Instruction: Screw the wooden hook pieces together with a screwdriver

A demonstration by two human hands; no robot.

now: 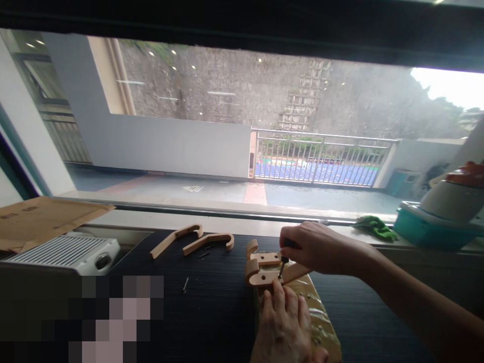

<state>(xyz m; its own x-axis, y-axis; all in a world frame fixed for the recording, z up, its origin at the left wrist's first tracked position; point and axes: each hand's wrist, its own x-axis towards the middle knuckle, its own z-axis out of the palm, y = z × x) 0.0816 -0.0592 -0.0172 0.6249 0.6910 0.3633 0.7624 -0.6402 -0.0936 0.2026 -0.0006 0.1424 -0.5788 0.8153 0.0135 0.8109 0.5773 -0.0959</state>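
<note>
My right hand (308, 247) is closed round the dark handle of a screwdriver (283, 267), held upright with its shaft pointing down. The tip meets a hole in the nearer curved wooden hook (270, 278). Fingers stretched out, my left hand (283, 322) lies over the yellowish taped block (315, 312), its fingertips at the edge of that hook. Just behind lies a second wooden hook (266, 258) with two holes, also on the block. Whether a screw sits under the tip is too small to tell.
Two more wooden hooks (177, 239) lie on the dark table (215, 322), with a few screws (185, 285) near them. A cardboard piece (49, 217) and white slatted unit (64, 252) stand left. A green cloth (374, 228) and teal box (434, 227) sit on the sill. A patch lower left is pixelated.
</note>
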